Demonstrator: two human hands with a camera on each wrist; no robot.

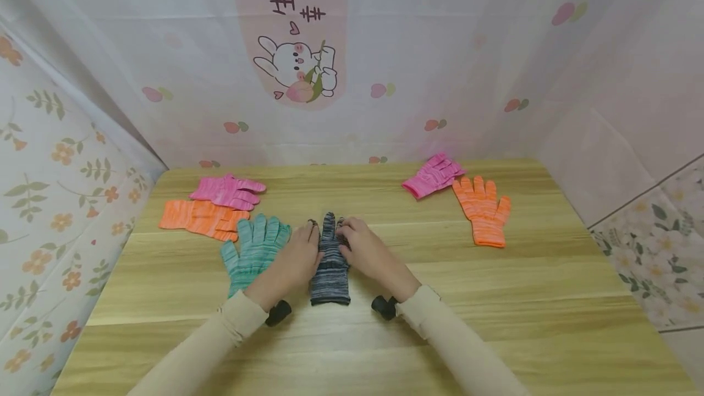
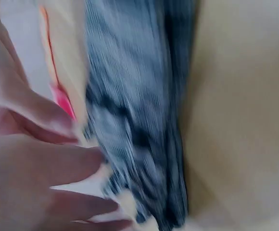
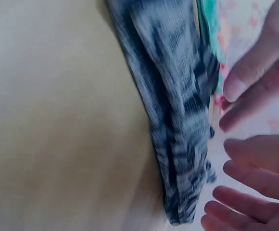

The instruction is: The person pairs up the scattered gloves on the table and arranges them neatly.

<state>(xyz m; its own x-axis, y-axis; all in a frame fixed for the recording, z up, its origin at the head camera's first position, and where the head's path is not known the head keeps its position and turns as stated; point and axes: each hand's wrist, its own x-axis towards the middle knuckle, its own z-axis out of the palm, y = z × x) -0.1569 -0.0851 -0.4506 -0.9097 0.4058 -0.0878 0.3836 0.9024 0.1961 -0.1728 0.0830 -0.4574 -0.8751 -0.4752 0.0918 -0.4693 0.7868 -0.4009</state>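
A dark grey-and-black striped knit glove lies on the table between both hands, its cuff toward me. At its left side, my left hand has its fingers over the glove's outer finger. My right hand is at the opposite side, fingers slightly bent near the glove's fingers. In the right wrist view, spread fingertips show a gap to the striped glove. The left wrist view is blurred; there fingers reach the striped glove's edge. A green glove lies partly under my left forearm.
At the left back, a pink glove overlaps an orange glove. Another pink glove and orange glove lie at the right back. A printed curtain hangs behind the wooden table.
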